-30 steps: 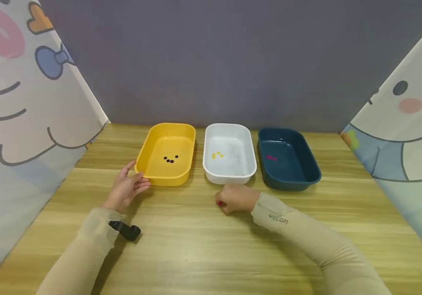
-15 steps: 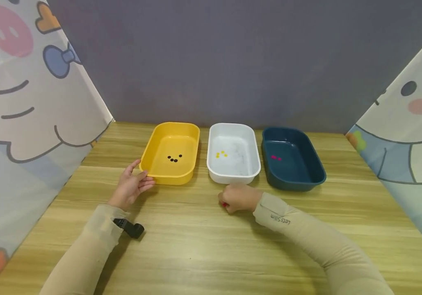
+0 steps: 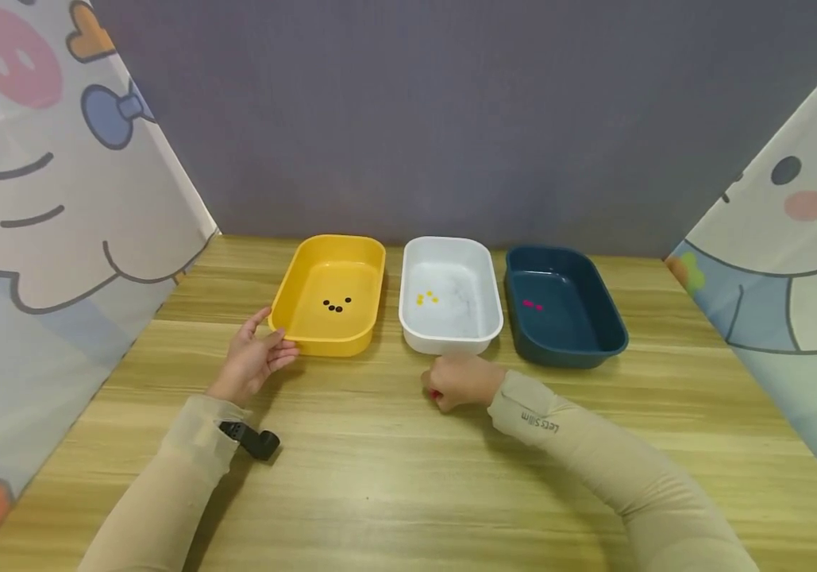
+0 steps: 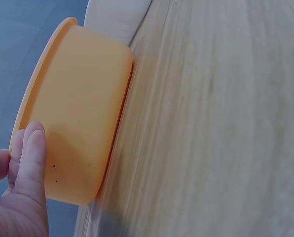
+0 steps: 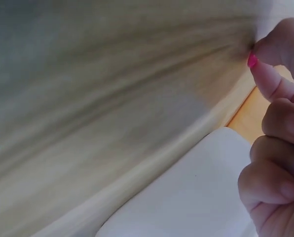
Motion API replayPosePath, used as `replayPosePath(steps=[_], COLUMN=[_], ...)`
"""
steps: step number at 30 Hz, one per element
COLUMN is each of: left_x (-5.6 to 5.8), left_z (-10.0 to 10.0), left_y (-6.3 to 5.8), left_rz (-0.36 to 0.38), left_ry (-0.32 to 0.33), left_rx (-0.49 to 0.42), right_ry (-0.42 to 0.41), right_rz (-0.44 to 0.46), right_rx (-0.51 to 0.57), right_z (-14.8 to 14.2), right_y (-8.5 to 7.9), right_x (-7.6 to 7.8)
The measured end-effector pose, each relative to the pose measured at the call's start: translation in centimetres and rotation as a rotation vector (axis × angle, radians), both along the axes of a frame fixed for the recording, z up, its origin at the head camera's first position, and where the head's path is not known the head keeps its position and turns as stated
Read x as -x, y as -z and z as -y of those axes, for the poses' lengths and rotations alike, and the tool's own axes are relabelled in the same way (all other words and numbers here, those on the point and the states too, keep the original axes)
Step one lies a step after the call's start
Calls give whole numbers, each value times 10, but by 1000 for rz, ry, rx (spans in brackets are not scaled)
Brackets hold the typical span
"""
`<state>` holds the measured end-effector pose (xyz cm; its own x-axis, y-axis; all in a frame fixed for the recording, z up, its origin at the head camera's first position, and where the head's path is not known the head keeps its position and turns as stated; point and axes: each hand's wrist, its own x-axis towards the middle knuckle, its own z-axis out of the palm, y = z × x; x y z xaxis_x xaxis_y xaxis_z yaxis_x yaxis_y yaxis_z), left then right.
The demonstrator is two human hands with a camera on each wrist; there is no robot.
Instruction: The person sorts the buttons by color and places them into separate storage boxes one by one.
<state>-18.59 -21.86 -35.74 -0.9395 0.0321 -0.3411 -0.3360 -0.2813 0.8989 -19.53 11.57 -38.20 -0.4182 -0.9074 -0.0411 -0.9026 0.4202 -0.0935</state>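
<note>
My left hand holds the near left corner of a yellow tray, thumb at the rim and fingers against the outer wall, as the left wrist view also shows. Several small round black pieces lie in that tray. Just in front of a white tray, my right hand is low over the table. Its thumb and index finger pinch a small pink piece, with the other fingers curled. Several small yellow pieces lie in the white tray. A dark blue tray holds a few pink pieces.
The three trays stand in a row at the back of the wooden table. Behind them rises a grey panel. Cartoon-printed cloths flank both sides. A black wrist device juts from the left sleeve.
The head view has shifted slightly. Both hands stay in place, the left at the yellow tray and the right pinching the pink piece.
</note>
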Motion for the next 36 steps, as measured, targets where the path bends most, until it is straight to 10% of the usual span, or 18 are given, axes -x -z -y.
replayPosePath(steps=[25,36], left_x=[1,2], left_z=[1,0], left_y=[0,1], left_rz=[-7,-4], left_ry=[4,4], left_rx=[-27,-12], right_ry=[-56,-41], right_rz=[73,-52], right_rx=[75,-55], right_z=[-11,-6], right_y=[7,-1], right_x=[8,1])
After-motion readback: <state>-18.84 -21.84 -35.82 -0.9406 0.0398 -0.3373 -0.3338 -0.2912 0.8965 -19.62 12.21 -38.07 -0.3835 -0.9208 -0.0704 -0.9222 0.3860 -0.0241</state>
